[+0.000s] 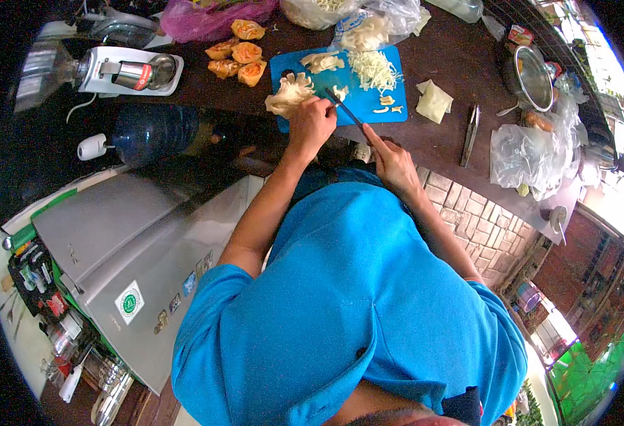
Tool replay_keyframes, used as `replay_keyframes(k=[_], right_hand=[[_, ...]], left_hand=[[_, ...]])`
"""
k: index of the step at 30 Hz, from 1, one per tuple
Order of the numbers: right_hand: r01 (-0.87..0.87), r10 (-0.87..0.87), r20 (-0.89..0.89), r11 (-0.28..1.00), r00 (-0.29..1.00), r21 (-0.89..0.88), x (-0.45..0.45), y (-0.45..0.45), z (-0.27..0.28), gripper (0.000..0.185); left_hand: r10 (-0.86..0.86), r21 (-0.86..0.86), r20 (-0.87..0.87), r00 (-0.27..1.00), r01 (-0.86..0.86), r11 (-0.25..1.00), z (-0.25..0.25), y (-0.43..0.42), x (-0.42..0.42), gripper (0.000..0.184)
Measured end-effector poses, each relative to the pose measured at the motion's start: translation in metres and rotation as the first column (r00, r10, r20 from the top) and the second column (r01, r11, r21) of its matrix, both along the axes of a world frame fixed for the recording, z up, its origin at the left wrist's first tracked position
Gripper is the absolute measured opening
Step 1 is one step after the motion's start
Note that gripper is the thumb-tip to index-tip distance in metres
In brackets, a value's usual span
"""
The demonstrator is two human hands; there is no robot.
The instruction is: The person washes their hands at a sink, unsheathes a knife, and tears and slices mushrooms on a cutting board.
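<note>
On the blue cutting board (361,105), my left hand (313,126) presses down with bent fingers at the edge of a pale mushroom cluster (288,95). My right hand (395,163) is wrapped round the handle of a knife (351,116), whose blade points up and left over the board, close to my left fingertips. A small pale piece (339,93) lies by the blade tip. Farther back on the board are another mushroom piece (323,62) and a heap of thin white shreds (373,72). A few small scraps (387,101) lie at the board's right side.
Orange cut pieces (246,52) sit left of the board, beside a white kitchen scale (131,72). Plastic bags (385,20) stand behind it. To the right are a folded pale wrapper (434,101), tongs (471,135), a metal bowl (532,79) and a clear bag (532,156).
</note>
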State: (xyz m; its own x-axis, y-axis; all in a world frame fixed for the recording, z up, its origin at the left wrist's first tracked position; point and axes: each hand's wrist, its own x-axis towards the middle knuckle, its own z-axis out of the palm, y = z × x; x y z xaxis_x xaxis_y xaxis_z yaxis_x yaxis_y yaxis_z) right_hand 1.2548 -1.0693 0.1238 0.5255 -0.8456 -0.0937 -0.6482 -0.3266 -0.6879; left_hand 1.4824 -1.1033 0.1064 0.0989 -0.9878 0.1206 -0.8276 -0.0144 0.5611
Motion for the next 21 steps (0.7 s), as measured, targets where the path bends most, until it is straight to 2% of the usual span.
replay_keyframes(k=[14,21], right_hand=[[0.007,-0.008,-0.027,1.0,1.0,-0.028,0.005,-0.003,-0.003,0.058],[0.016,-0.016,-0.031,1.0,0.999,0.014,0.01,-0.006,-0.001,0.058]], left_hand=[[-0.019,-0.154,0.008,1.0,0.02,0.988,-0.011,0.001,-0.001,0.015],[-0.01,-0.137,-0.025,1.0,0.006,0.991,-0.013,0.001,-0.001,0.016]])
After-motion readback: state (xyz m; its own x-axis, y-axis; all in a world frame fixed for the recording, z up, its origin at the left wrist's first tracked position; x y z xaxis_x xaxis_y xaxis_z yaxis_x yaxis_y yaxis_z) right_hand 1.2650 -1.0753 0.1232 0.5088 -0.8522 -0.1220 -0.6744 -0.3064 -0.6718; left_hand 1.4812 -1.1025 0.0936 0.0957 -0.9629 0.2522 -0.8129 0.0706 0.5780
